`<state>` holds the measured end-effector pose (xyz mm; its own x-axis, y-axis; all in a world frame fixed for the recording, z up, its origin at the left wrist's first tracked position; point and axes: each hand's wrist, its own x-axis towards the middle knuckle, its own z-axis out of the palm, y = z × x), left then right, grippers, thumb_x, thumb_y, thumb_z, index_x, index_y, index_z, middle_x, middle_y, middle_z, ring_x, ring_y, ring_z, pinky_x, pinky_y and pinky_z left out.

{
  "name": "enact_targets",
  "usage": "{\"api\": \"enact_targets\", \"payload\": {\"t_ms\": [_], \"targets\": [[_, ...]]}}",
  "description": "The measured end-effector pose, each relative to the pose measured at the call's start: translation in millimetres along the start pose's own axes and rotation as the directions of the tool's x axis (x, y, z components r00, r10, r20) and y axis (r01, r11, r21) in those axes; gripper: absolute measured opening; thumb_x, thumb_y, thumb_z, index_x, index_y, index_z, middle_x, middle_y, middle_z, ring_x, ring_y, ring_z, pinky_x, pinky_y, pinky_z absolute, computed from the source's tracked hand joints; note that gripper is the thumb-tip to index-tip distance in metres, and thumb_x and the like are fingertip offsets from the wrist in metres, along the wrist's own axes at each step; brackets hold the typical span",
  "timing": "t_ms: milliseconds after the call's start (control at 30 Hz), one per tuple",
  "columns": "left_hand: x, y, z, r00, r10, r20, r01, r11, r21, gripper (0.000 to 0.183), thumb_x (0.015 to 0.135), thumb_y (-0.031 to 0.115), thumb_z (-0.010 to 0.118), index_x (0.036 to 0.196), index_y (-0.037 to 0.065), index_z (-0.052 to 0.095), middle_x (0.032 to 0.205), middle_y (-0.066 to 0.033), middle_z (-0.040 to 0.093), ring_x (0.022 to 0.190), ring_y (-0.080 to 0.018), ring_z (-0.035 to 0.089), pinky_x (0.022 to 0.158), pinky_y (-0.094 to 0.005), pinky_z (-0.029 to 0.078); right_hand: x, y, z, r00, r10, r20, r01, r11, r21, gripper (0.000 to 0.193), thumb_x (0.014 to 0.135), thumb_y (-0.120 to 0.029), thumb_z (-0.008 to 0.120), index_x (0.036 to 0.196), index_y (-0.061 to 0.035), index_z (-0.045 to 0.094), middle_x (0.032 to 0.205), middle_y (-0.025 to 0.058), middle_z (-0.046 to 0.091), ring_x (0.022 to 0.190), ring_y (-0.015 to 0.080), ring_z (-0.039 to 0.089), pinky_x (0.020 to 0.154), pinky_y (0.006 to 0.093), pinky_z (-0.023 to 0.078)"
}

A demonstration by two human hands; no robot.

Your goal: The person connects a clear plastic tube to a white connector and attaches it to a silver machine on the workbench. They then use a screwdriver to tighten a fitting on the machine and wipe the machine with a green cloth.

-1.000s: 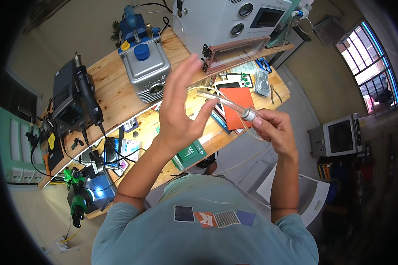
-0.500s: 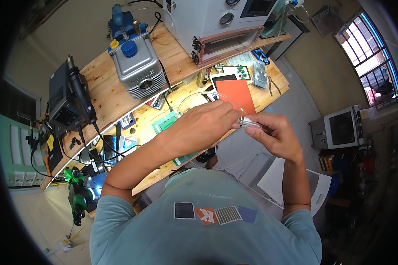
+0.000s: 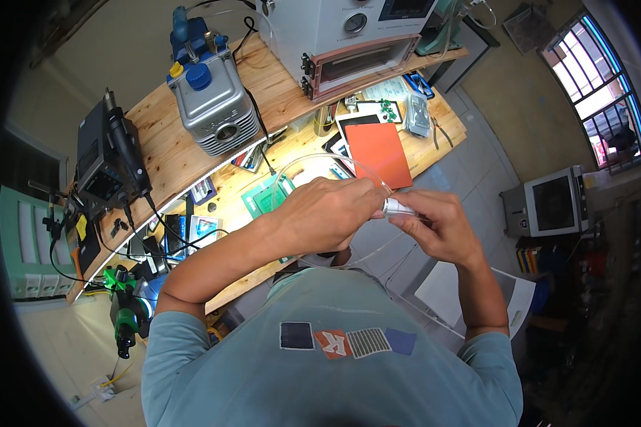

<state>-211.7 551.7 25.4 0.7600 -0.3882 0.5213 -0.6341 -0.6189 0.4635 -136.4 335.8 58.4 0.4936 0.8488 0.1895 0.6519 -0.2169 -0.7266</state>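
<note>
Above the front edge of the workbench (image 3: 445,117), my two hands meet at a small white and clear cylindrical fitting (image 3: 397,207). My right hand (image 3: 440,224) is closed round its right part, thumb and fingers pinching it. From the other side my left hand (image 3: 335,208) is closed at the fitting's left end, its fingertips partly hidden behind the back of the hand. A thin clear tube (image 3: 320,156) loops over the bench behind my left hand and comes down to the fitting. An orange-red mat (image 3: 379,155) lies just beyond my hands.
A silver pump with a blue cap (image 3: 214,110) and a white cabinet machine (image 3: 356,53) stand on the raised shelf. A black soldering or hot-air station (image 3: 101,153) is at left. Pliers (image 3: 441,132), a clear plastic box (image 3: 417,114) and a green board (image 3: 260,198) lie on the bench.
The fitting has turned, so its white side now shows more. Both hands stay closed on it and have shifted slightly. The view has tilted a little.
</note>
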Motion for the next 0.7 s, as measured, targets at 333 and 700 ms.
{"api": "enact_targets", "payload": {"t_ms": [333, 700], "targets": [[5, -5, 9, 0.998, -0.009, -0.058, 0.0, 0.99, -0.144, 0.029, 0.08, 0.003, 0.067, 0.109, 0.003, 0.063, 0.075, -0.009, 0.059, 0.064, -0.027, 0.06, 0.053, -0.0358, 0.046, -7, 1, -2, 0.996, -0.077, -0.048, 0.07, 0.987, -0.144, 0.028, 0.082, -0.009, 0.069, 0.108, 0.0002, 0.064, 0.083, 0.0154, 0.066, 0.068, 0.0315, 0.064, 0.06, 0.0369, 0.05], [20, 0, -6, 0.997, -0.07, -0.027, 0.066, 0.988, -0.14, 0.018, 0.086, 0.012, 0.066, 0.096, 0.0, 0.058, 0.082, -0.0127, 0.057, 0.08, -0.0322, 0.06, 0.068, -0.041, 0.049, -9, -6, -4, 0.988, 0.097, -0.122, -0.104, 0.993, -0.056, 0.027, 0.083, -0.014, 0.071, 0.106, -0.0023, 0.062, 0.093, 0.0122, 0.065, 0.067, 0.0301, 0.063, 0.057, 0.0349, 0.049]]}}
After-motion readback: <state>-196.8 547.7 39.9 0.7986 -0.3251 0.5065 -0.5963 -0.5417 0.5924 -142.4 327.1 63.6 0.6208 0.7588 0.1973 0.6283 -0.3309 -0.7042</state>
